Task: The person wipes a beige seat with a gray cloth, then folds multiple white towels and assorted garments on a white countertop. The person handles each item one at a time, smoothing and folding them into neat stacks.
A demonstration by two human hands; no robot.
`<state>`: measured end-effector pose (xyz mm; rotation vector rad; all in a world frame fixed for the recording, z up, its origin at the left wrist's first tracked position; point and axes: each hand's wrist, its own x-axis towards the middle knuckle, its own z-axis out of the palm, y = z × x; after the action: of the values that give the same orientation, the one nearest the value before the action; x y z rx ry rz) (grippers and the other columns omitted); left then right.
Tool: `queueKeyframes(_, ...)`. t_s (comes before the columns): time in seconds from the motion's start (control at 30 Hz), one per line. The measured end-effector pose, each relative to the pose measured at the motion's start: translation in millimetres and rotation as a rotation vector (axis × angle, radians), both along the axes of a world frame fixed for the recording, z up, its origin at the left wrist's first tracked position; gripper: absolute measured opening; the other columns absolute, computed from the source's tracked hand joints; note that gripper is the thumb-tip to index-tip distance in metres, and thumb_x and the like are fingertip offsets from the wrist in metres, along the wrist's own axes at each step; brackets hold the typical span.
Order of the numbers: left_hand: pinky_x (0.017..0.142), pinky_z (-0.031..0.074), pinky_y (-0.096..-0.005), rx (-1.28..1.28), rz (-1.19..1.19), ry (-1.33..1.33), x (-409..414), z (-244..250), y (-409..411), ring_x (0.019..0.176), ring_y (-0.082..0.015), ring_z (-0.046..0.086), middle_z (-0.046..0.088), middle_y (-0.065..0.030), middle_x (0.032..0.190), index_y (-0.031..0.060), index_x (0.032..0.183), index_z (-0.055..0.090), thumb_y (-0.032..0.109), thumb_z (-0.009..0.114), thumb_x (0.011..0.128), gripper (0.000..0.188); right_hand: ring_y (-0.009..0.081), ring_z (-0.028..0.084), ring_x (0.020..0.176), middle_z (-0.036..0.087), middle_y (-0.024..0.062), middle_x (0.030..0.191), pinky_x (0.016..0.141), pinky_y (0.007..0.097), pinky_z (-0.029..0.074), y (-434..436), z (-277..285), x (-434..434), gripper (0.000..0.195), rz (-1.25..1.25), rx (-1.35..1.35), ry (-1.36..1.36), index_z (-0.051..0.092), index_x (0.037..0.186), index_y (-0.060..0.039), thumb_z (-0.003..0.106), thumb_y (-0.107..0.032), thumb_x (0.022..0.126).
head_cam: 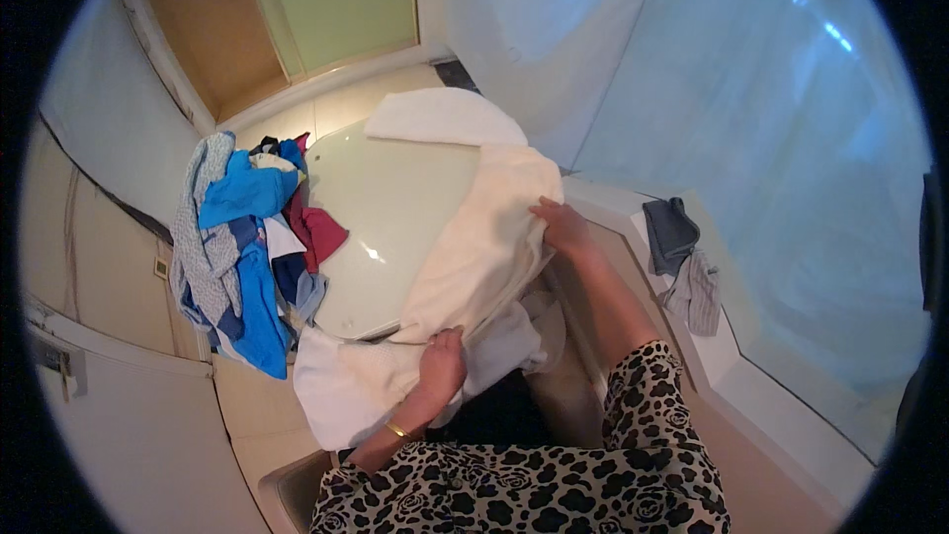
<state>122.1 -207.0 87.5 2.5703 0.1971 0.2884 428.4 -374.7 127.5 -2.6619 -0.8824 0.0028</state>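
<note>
A large cream-white cloth [474, 245], perhaps a garment or towel, lies over the right and near edges of a pale glossy tabletop [385, 215]. My left hand [443, 362], with a gold band at the wrist, grips its near edge. With my right hand [560, 225] I hold the cloth's right edge, fingers on top and the thumb hidden. Beyond it, a folded white cloth [445, 116] rests on the far edge of the table. Some whitish fabric [508, 348] hangs below, between my forearms.
A heap of mixed clothes [248, 252], blue, grey, red and navy, is piled at the table's left edge. A dark grey cloth [669, 233] and a striped grey cloth [695, 293] lie on a white ledge [786, 404] at the right. Behind stands a sliding-door cabinet [341, 7].
</note>
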Motion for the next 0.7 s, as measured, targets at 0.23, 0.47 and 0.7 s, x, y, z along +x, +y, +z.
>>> queueKeyframes(0.23,0.078,0.048,-0.0388,-0.469,0.033,0.119,9,37,45,0.087,-0.0364,0.060,0.062,-0.0213,0.098,0.0105,0.124,0.050,0.000,0.052,0.074,0.051,0.0328,0.059,0.103,0.057,0.0126,0.123,0.086,0.0398,0.049,10,-16,7,0.033,-0.020,0.038,-0.116,0.064,0.110,-0.0217,0.058,-0.028,0.078)
queueKeyframes(0.47,0.082,0.048,-0.0414,-0.144,-0.298,0.095,-1,76,57,0.097,-0.0392,0.057,0.049,-0.0255,0.117,0.0178,0.133,0.041,-0.004,0.049,0.078,0.059,0.0313,0.056,0.109,0.053,0.0081,0.129,0.092,0.0402,0.046,12,-20,12,0.047,-0.051,0.015,0.016,0.062,0.115,-0.0232,0.068,-0.030,0.068)
queueKeyframes(0.7,0.089,0.047,-0.0421,-0.037,-0.262,0.385,-14,58,38,0.106,-0.0453,0.052,0.039,-0.0316,0.128,0.0152,0.137,0.039,0.003,0.043,0.086,0.052,0.0303,0.059,0.102,0.055,0.0078,0.125,0.089,0.0407,0.048,19,-19,9,0.040,-0.114,0.002,0.026,0.062,0.111,-0.0230,0.064,-0.025,0.071)
